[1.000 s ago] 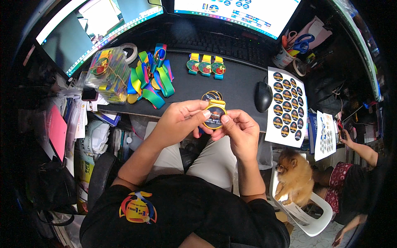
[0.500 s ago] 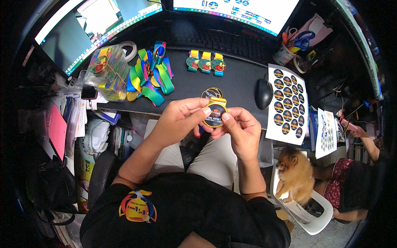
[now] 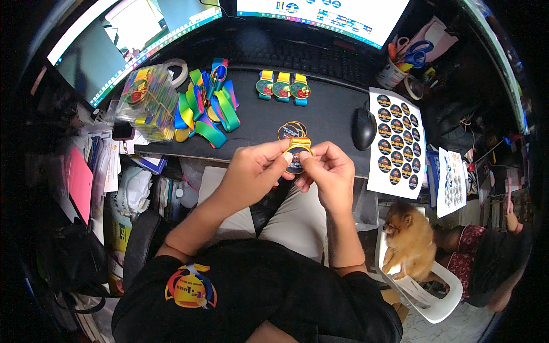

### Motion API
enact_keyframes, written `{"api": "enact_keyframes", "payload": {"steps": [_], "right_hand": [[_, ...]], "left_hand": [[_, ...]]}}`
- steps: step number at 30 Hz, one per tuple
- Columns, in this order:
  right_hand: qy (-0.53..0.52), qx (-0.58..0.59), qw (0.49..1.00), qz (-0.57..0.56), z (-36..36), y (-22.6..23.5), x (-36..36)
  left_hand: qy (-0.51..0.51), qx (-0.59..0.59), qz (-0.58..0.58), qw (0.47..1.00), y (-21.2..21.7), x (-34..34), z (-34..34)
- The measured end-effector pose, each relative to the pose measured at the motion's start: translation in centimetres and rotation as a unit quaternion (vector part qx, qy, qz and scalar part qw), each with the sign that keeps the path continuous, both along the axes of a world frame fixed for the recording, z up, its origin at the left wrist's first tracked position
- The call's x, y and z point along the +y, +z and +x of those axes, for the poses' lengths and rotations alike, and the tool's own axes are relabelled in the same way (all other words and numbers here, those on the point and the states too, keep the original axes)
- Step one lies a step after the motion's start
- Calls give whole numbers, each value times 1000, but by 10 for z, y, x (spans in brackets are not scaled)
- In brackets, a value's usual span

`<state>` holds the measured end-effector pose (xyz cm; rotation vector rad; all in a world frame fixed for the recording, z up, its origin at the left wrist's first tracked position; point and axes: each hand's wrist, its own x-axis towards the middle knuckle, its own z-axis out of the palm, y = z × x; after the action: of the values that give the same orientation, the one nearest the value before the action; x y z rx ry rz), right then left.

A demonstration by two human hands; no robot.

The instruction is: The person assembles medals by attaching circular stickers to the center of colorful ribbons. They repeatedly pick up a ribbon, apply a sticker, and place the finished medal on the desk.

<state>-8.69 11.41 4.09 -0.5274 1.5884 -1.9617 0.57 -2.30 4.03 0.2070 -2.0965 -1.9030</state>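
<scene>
A round gold-rimmed medal [image 3: 294, 166] with a dark printed face is held over the desk's front edge, above my lap. My left hand [image 3: 257, 171] pinches its left side, thumb at the rim. From the right, my right hand [image 3: 330, 171] grips it with the thumb pressed on the printed face, covering part of it. A yellow band runs through the medal's top bar. Just beyond, on the black desk, lie thin gold rings [image 3: 293, 127] around a dark round piece, partly hidden by the medal.
Three ribboned medals [image 3: 281, 88] lie farther back. Left are tangled rainbow ribbons [image 3: 209, 108] and a banded plastic-wrapped stack [image 3: 146, 103]. A mouse [image 3: 363, 128] and a round-sticker sheet [image 3: 394, 143] are right. A small brown dog [image 3: 409, 237] sits on a white chair beside another person.
My right thumb has moved from the medal's edge onto its face. The medal has shifted slightly. The other person's arm at the right has moved.
</scene>
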Motion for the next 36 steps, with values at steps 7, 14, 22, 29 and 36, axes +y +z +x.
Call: {"api": "enact_keyframes", "payload": {"steps": [7, 14, 22, 29, 36], "right_hand": [[-10, 32, 999, 36, -8, -5, -7], [-6, -20, 999, -31, -7, -7, -3], [-111, 84, 977, -164, 8, -14, -10], [-61, 38, 993, -90, 20, -11, -19], [98, -58, 992, -48, 15, -4, -4]], "left_hand": [[23, 46, -183, 982, -2, 5, 0], [-13, -9, 131, 991, -21, 5, -1], [-101, 90, 386, 913, -25, 7, -20], [-5, 227, 115, 967, -25, 8, -25], [18, 249, -81, 965, -42, 4, -23]]}}
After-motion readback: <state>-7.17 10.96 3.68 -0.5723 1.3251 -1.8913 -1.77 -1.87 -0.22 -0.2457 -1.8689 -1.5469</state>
